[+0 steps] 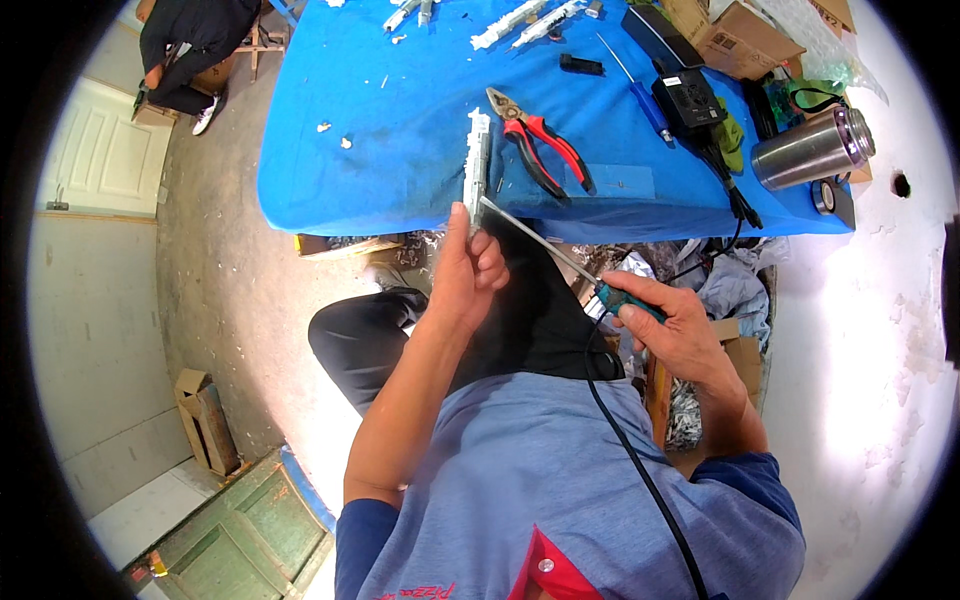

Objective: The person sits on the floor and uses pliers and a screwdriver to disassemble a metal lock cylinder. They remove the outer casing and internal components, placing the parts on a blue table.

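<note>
Your left hand [470, 268] grips 1 white strip [477, 155] by its near end, at the table's [330, 140] edge, likely to steady it; your right hand [672, 325] holds the screwdriver [560, 255], tip at the strip's side.

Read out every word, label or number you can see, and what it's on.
Red lettering on the grey-blue shirt: I won't copy it out.
White marks on the black boxy device: too small to read.
Print on the cardboard box: too small.
None legible on the white strip or teal-handled tool.
</note>
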`<state>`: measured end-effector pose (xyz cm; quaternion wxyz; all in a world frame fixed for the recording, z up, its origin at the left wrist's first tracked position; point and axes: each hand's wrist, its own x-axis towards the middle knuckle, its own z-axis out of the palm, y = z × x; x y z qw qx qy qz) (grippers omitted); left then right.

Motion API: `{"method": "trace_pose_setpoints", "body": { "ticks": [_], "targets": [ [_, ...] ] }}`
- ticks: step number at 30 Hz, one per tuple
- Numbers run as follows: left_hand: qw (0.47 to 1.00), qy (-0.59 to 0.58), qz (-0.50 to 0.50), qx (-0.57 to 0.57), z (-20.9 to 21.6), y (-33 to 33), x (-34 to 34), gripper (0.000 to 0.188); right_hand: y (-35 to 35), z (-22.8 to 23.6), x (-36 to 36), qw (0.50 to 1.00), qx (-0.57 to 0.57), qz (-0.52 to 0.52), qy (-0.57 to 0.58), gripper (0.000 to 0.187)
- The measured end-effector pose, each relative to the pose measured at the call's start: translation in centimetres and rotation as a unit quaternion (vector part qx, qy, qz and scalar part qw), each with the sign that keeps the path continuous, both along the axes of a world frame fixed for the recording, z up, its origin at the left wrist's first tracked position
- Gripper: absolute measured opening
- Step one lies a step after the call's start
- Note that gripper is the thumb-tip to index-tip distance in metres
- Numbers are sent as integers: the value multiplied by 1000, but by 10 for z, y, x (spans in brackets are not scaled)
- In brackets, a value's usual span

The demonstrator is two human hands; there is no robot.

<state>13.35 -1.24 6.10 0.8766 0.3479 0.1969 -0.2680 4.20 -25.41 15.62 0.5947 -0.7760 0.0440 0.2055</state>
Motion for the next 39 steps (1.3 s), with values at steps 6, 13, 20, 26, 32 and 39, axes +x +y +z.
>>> {"method": "trace_pose_setpoints", "body": {
  "ticks": [6, 13, 20, 26, 32, 39],
  "targets": [
    [1000, 1, -1, 13, 3, -1, -1, 56, 3, 4, 1, 1000, 9, -14, 6, 39],
    [1000, -10, -4, 13, 1, -1, 0, 56, 3, 3, 1, 1000, 0, -7, 8, 39],
    [1000, -3, -6, 20, 3, -1, 0, 57, 4, 2, 1, 1000, 0, -2, 10, 40],
    [1000, -6, -6, 15, 0, -1, -1, 57, 5, 0, 1, 1000, 4, 3, -2, 39],
    [1000, -8, -5, 19, 0, -1, -1, 57, 5, 1, 2, 1000, -2, 3, 1, 39],
    [999, -4, -11, 37, -1, -2, -1, 57, 7, 3, 5, 999, -36, 7, -15, 38]
  ]
}}
